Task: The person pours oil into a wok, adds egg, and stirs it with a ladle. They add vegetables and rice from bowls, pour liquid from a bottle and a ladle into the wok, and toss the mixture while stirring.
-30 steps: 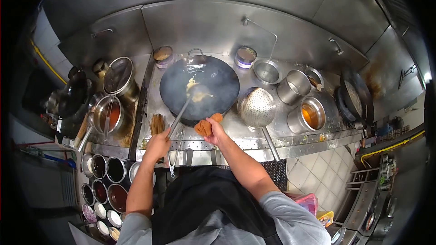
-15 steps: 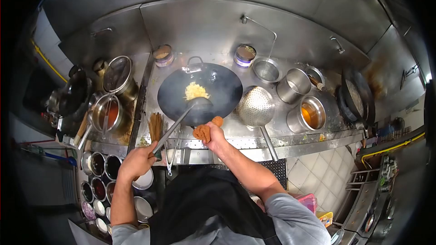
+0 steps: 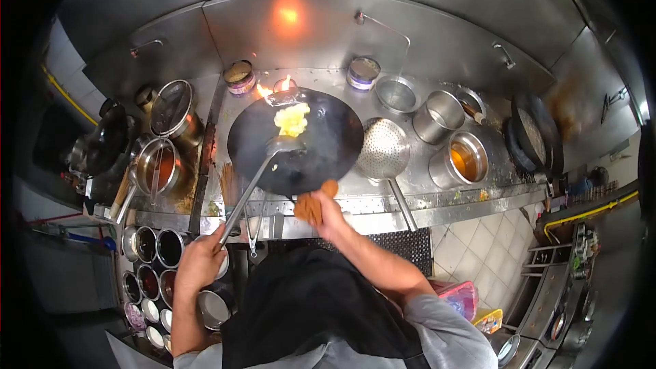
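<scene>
My left hand (image 3: 199,260) is closed round the long handle of a ladle (image 3: 285,144), whose bowl sits in the black wok (image 3: 328,154). Just beyond the ladle bowl lies a clump of pale yellow food (image 3: 292,120), perhaps egg. An orange-brown cloth (image 3: 309,209) is wrapped at the wok's near side, and my right hand (image 3: 330,216) grips it; the wok handle under the cloth is hidden. Flames (image 3: 264,89) rise behind the wok's far rim.
Right of the wok lies a perforated strainer (image 3: 385,150), with steel pots (image 3: 437,117) beyond it. A bamboo brush (image 3: 226,183) and tongs (image 3: 255,232) are at the near left. Sauce containers (image 3: 170,249) stand lower left. Cans (image 3: 239,78) sit at the back.
The wok has tilted and shifted slightly left, and the food has moved up its far side. Flames have appeared behind it, with an orange glow on the wall. My left hand moved down slightly.
</scene>
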Demonstrator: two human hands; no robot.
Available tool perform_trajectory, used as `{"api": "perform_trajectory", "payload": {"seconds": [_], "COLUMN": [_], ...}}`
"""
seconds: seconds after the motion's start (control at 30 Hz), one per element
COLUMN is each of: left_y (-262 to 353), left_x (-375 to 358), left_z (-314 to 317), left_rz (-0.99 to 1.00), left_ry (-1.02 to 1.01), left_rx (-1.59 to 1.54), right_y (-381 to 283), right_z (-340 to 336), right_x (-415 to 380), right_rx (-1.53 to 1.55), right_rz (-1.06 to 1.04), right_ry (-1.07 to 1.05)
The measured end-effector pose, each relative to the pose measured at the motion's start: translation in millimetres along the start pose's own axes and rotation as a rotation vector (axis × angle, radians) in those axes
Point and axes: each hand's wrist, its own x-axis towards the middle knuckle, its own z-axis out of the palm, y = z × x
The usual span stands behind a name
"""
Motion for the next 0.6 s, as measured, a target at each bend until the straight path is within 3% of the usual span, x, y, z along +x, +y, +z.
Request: {"api": "perform_trajectory", "payload": {"seconds": [0.17,0.53,0.6], "left_y": [3.6,-6.5,-9.3], "left_x": [-4.7,6.9,10.5], "left_z": [-27.7,-44.8,-38.7], "left_rz": [0.011,-0.092,-0.112], "left_ry": [-0.005,0.041,0.044], "left_rx": [0.046,-0.083,-0.234], "right_y": [-15.9,-18.7,-21.1], "right_z": [29.1,32.6,34.3], "right_x": [-0.6,-3.1,-6.7], "right_rx": [-0.062,-0.01,0.005], "right_rz": [0.028,0.063,0.075], "right_ry": [0.135,0.182,0.173]}}
